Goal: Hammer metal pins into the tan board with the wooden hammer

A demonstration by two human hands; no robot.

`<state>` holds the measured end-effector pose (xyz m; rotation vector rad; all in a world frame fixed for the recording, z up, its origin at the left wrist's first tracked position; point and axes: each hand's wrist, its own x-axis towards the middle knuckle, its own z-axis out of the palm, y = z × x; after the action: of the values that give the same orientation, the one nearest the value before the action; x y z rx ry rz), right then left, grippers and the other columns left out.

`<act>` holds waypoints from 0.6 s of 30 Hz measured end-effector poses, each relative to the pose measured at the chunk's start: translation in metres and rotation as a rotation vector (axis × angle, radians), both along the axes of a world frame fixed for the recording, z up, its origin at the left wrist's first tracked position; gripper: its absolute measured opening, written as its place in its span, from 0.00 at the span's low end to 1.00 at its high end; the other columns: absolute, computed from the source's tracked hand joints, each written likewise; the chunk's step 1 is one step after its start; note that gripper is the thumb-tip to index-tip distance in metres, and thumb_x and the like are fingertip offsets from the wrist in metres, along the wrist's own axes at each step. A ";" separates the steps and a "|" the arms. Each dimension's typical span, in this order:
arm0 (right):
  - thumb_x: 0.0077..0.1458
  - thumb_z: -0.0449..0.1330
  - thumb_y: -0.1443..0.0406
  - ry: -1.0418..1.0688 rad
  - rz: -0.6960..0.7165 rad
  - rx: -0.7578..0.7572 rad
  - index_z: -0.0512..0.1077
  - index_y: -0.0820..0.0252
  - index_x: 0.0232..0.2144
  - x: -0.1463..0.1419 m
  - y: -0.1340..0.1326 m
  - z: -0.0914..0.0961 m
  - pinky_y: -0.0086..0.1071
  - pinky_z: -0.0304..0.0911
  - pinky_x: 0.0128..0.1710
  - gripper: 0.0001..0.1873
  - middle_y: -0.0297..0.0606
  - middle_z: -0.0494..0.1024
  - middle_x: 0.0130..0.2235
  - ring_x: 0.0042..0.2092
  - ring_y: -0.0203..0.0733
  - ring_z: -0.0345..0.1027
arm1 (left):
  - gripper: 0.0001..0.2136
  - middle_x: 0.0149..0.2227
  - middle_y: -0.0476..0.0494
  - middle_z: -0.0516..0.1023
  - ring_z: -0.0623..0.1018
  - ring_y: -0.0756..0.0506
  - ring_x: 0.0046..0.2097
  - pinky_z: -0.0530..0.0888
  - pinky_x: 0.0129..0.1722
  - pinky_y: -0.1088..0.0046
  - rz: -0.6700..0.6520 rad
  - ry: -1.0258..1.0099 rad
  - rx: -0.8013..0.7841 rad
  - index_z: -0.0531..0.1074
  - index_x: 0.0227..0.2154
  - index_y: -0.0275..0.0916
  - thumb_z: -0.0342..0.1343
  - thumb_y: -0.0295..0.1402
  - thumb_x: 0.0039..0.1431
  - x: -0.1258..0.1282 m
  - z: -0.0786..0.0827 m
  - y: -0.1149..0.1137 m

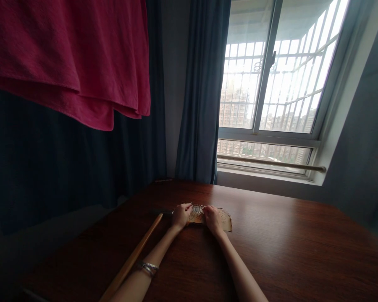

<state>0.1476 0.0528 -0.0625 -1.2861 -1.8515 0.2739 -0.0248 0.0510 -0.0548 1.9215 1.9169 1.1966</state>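
Both hands are on a curved tan perforated piece (226, 220) at the middle of the dark brown table. It has rows of small dark holes and a row of dark and light strips along its far edge; its material I cannot make out. My left hand (181, 214) is closed at its left end, the fingers pinched at the far edge. Toward its middle, my right hand (212, 218) is closed on the same edge. A long wooden handle (138, 249) lies beside my left forearm, with a dark flat part at its far end.
The glossy wooden table (286, 243) reaches toward the wall and window (271, 84). A pink towel (110, 63) hangs at upper left, before dark blue curtains (198, 96). A small thin item (164, 180) lies at the table's far left corner.
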 end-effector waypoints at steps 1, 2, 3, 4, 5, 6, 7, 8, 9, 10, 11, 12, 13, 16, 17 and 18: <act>0.55 0.48 0.64 0.013 0.000 0.000 0.69 0.56 0.24 0.000 0.000 0.000 0.30 0.58 0.37 0.12 0.37 0.74 0.31 0.35 0.40 0.66 | 0.13 0.40 0.43 0.78 0.77 0.46 0.40 0.70 0.41 0.73 -0.001 -0.004 0.005 0.75 0.39 0.38 0.49 0.35 0.56 0.000 0.001 0.000; 0.56 0.47 0.64 0.027 -0.003 0.001 0.68 0.56 0.25 0.000 0.000 0.000 0.29 0.58 0.36 0.12 0.37 0.74 0.31 0.35 0.40 0.66 | 0.13 0.40 0.43 0.78 0.77 0.46 0.40 0.70 0.41 0.73 -0.003 -0.006 0.010 0.75 0.39 0.38 0.49 0.35 0.56 0.000 0.001 -0.001; 0.57 0.45 0.64 0.044 -0.008 0.000 0.68 0.57 0.27 0.000 0.000 0.001 0.29 0.58 0.35 0.13 0.38 0.73 0.31 0.34 0.39 0.66 | 0.12 0.39 0.43 0.78 0.77 0.45 0.40 0.70 0.41 0.73 -0.003 -0.008 0.015 0.75 0.38 0.38 0.49 0.35 0.55 0.000 0.002 -0.001; 0.57 0.44 0.65 0.061 -0.014 -0.002 0.67 0.57 0.30 0.000 0.000 0.001 0.29 0.58 0.34 0.13 0.38 0.73 0.31 0.33 0.39 0.66 | 0.12 0.39 0.42 0.78 0.77 0.45 0.40 0.70 0.41 0.73 -0.004 -0.011 0.020 0.75 0.38 0.38 0.50 0.35 0.55 0.000 0.003 -0.002; 0.58 0.42 0.65 0.078 -0.019 -0.004 0.67 0.58 0.32 0.001 0.000 0.002 0.29 0.59 0.34 0.13 0.38 0.74 0.31 0.32 0.38 0.66 | 0.12 0.38 0.42 0.79 0.77 0.45 0.40 0.70 0.41 0.73 -0.007 -0.015 0.020 0.76 0.37 0.37 0.50 0.35 0.55 0.000 0.003 -0.002; 0.58 0.41 0.65 0.094 -0.023 -0.008 0.66 0.58 0.33 0.002 0.000 0.003 0.29 0.59 0.33 0.14 0.38 0.74 0.31 0.31 0.38 0.66 | 0.12 0.37 0.42 0.79 0.77 0.45 0.39 0.70 0.40 0.73 -0.009 -0.020 0.017 0.76 0.37 0.37 0.50 0.35 0.55 0.000 0.004 -0.003; 0.58 0.41 0.65 0.107 -0.025 -0.013 0.66 0.58 0.34 0.003 0.000 0.005 0.29 0.59 0.33 0.14 0.38 0.74 0.31 0.32 0.38 0.66 | 0.12 0.37 0.42 0.79 0.77 0.45 0.39 0.71 0.40 0.73 -0.009 -0.024 0.013 0.76 0.36 0.37 0.50 0.35 0.54 0.000 0.005 -0.003; 0.58 0.41 0.64 0.118 -0.023 -0.020 0.66 0.58 0.34 0.004 0.000 0.006 0.29 0.60 0.34 0.14 0.38 0.74 0.31 0.32 0.38 0.66 | 0.12 0.36 0.43 0.79 0.77 0.45 0.38 0.71 0.39 0.73 -0.008 -0.029 0.009 0.76 0.36 0.37 0.50 0.35 0.54 -0.001 0.006 -0.003; 0.57 0.42 0.64 0.125 -0.016 -0.028 0.66 0.58 0.33 0.005 -0.001 0.007 0.29 0.60 0.35 0.13 0.38 0.74 0.32 0.33 0.38 0.67 | 0.12 0.35 0.43 0.79 0.77 0.45 0.38 0.71 0.39 0.73 -0.009 -0.033 0.006 0.76 0.35 0.37 0.50 0.35 0.54 -0.001 0.007 -0.003; 0.57 0.42 0.64 0.130 -0.005 -0.038 0.66 0.58 0.33 0.006 -0.002 0.009 0.29 0.61 0.36 0.13 0.38 0.74 0.33 0.34 0.38 0.67 | 0.12 0.35 0.43 0.79 0.77 0.46 0.37 0.71 0.38 0.74 -0.011 -0.040 0.008 0.76 0.35 0.36 0.50 0.35 0.54 -0.001 0.007 -0.002; 0.57 0.43 0.63 0.132 0.010 -0.050 0.67 0.57 0.33 0.006 -0.003 0.011 0.29 0.61 0.36 0.13 0.38 0.74 0.33 0.35 0.38 0.67 | 0.12 0.34 0.43 0.79 0.77 0.46 0.37 0.70 0.38 0.74 -0.016 -0.047 0.016 0.76 0.34 0.36 0.50 0.35 0.54 -0.002 0.009 -0.002; 0.57 0.43 0.63 0.132 0.030 -0.063 0.67 0.57 0.33 0.007 -0.005 0.013 0.28 0.61 0.36 0.13 0.38 0.74 0.34 0.35 0.37 0.68 | 0.12 0.33 0.43 0.79 0.77 0.46 0.36 0.70 0.38 0.75 -0.022 -0.056 0.029 0.76 0.32 0.36 0.49 0.34 0.53 -0.003 0.010 -0.001; 0.57 0.43 0.63 0.127 0.055 -0.079 0.68 0.57 0.33 0.007 -0.007 0.015 0.28 0.62 0.36 0.14 0.38 0.75 0.34 0.35 0.37 0.68 | 0.12 0.33 0.43 0.79 0.77 0.46 0.36 0.70 0.38 0.75 -0.032 -0.063 0.041 0.76 0.31 0.36 0.49 0.34 0.53 -0.003 0.012 -0.001; 0.55 0.47 0.61 0.085 0.159 -0.144 0.70 0.55 0.33 0.007 -0.013 0.025 0.26 0.62 0.35 0.12 0.35 0.76 0.34 0.35 0.35 0.68 | 0.11 0.31 0.44 0.79 0.76 0.46 0.34 0.70 0.36 0.75 -0.058 -0.073 0.018 0.76 0.28 0.36 0.50 0.35 0.51 -0.005 0.023 -0.002; 0.54 0.49 0.61 0.060 0.206 -0.173 0.72 0.55 0.32 0.008 -0.015 0.029 0.25 0.62 0.34 0.11 0.34 0.76 0.32 0.34 0.35 0.69 | 0.11 0.30 0.44 0.79 0.76 0.46 0.34 0.69 0.35 0.75 -0.072 -0.072 -0.005 0.76 0.27 0.36 0.50 0.35 0.50 -0.006 0.028 -0.004; 0.52 0.52 0.61 0.030 0.257 -0.206 0.73 0.55 0.31 0.009 -0.017 0.033 0.25 0.62 0.32 0.10 0.33 0.77 0.30 0.33 0.36 0.69 | 0.11 0.30 0.44 0.79 0.76 0.46 0.34 0.69 0.35 0.76 -0.096 -0.070 -0.031 0.76 0.27 0.35 0.51 0.35 0.49 -0.007 0.033 -0.006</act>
<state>0.1566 0.0363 -0.0292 -1.1687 -2.0039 0.6322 -0.0317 0.0450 -0.0218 1.9062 1.7767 1.1840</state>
